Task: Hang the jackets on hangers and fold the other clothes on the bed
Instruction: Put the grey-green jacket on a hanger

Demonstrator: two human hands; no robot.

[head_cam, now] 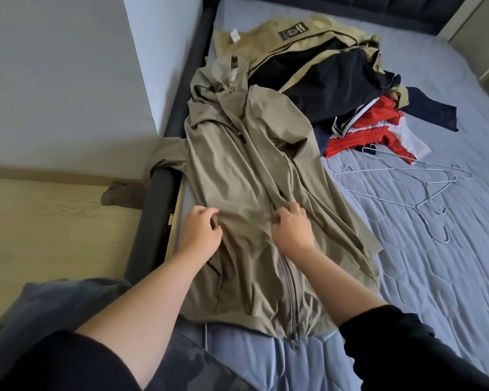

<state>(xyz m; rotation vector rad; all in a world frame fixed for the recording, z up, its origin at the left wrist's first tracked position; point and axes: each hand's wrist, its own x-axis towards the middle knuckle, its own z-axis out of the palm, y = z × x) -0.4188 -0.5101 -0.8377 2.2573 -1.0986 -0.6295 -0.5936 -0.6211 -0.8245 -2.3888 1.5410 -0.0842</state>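
An olive hooded zip jacket [254,176] lies spread front-up along the left side of the bed [435,277], its hood toward the headboard and one sleeve hanging over the bed frame. My left hand [202,231] pinches a fold of the jacket's left front panel. My right hand [292,228] pinches the fabric at the zipper line in the middle. Several white wire hangers [424,182] lie on the blue quilt to the right. A heap of other clothes [331,88], tan, black, navy, red and white, sits beyond the jacket.
The dark padded bed frame [150,221] runs along the left, with a light wooden floor [48,230] and a white wall [54,80] beside it. The dark headboard [350,12] closes the far end. Bare quilt lies at right, below the hangers.
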